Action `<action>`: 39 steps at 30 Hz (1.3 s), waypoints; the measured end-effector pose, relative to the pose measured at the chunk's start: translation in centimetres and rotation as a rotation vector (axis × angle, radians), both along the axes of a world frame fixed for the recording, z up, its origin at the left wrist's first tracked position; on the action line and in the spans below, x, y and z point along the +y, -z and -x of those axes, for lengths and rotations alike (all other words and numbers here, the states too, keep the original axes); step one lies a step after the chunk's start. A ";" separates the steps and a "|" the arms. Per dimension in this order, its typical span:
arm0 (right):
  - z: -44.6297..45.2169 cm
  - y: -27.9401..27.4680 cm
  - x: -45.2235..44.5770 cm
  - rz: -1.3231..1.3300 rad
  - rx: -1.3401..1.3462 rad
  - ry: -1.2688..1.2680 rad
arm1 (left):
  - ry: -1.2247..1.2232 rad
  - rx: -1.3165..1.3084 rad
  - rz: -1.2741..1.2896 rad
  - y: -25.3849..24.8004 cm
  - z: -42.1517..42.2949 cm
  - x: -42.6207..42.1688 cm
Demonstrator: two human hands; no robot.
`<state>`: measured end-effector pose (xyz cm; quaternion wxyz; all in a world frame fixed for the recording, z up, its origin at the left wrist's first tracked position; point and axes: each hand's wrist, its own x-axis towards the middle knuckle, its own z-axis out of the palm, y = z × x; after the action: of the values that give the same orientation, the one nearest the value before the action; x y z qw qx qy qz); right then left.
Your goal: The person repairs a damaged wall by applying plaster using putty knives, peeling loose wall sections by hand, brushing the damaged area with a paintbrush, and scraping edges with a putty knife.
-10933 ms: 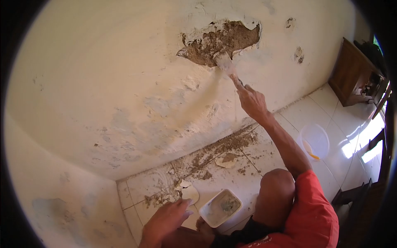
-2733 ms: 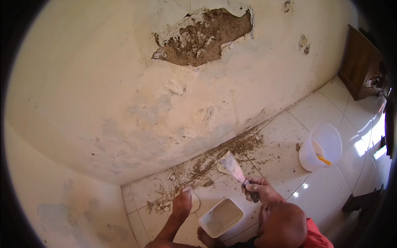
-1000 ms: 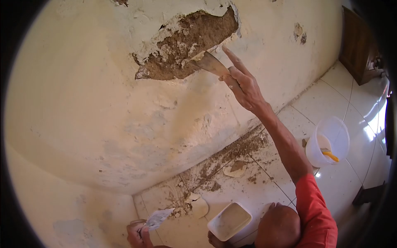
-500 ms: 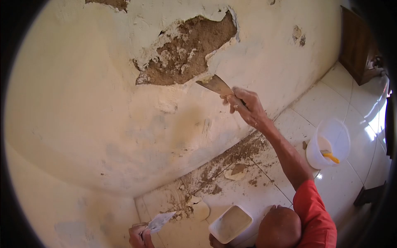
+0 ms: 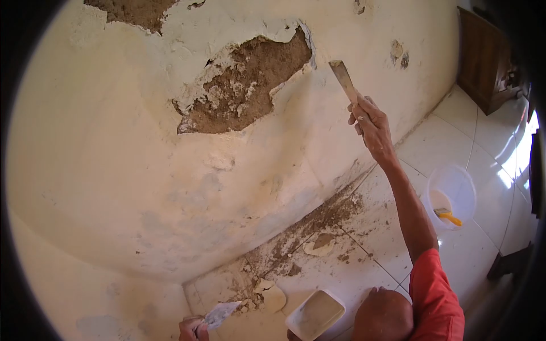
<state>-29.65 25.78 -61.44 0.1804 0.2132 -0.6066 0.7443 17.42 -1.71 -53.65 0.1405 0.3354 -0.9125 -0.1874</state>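
My right hand (image 5: 373, 128) is closed around the handle of a putty knife (image 5: 343, 78), its blade pointing up and left. The blade is by the cream wall (image 5: 239, 165), right of a large broken patch (image 5: 244, 82) where brown material shows under the plaster. Whether the blade touches the wall, I cannot tell. Low in the view, my left hand (image 5: 193, 329) grips a second putty knife (image 5: 222, 314) with a whitish smeared blade; its handle is mostly hidden. Between the hands, near the bottom edge, sits a white rectangular tub (image 5: 317, 316) with pale greyish stuff inside.
Crumbled plaster (image 5: 324, 219) and flakes lie on the tiled floor along the wall. A translucent bucket (image 5: 463, 187) on the right holds a yellow-handled brush (image 5: 448, 216). Wooden furniture (image 5: 486, 59) stands at upper right. Another broken patch (image 5: 133, 12) is at upper left.
My right hand has moved right and up with its putty knife, away from the lower edge of the large patch, and the blade points more upward. My left hand is nearly still.
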 end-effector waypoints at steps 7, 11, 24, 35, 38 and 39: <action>0.9 -4.1 1.3 -0.305 0.257 0.323 | -0.039 -0.021 -0.049 -0.2 0.7 0.5; 2.1 -6.3 2.3 -0.260 0.280 0.323 | -0.023 -0.015 -0.075 -0.2 0.6 0.1; 7.6 -13.5 -2.6 -0.176 0.312 0.413 | 0.090 -0.006 -0.046 0.3 0.3 -0.3; 6.9 -14.4 -1.5 -0.213 0.251 0.322 | 0.190 0.052 0.042 1.5 -0.7 -1.9; 7.3 -13.9 -1.6 -0.258 0.221 0.346 | 0.313 0.208 0.131 3.6 -1.0 -3.9; 7.8 -13.4 -1.5 -0.260 0.220 0.347 | 0.316 0.234 0.130 3.6 -0.9 -3.8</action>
<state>-37.41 24.23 -48.02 0.3420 0.2070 -0.7014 0.5902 18.32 -5.48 -57.21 0.2358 0.1543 -0.9414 -0.1854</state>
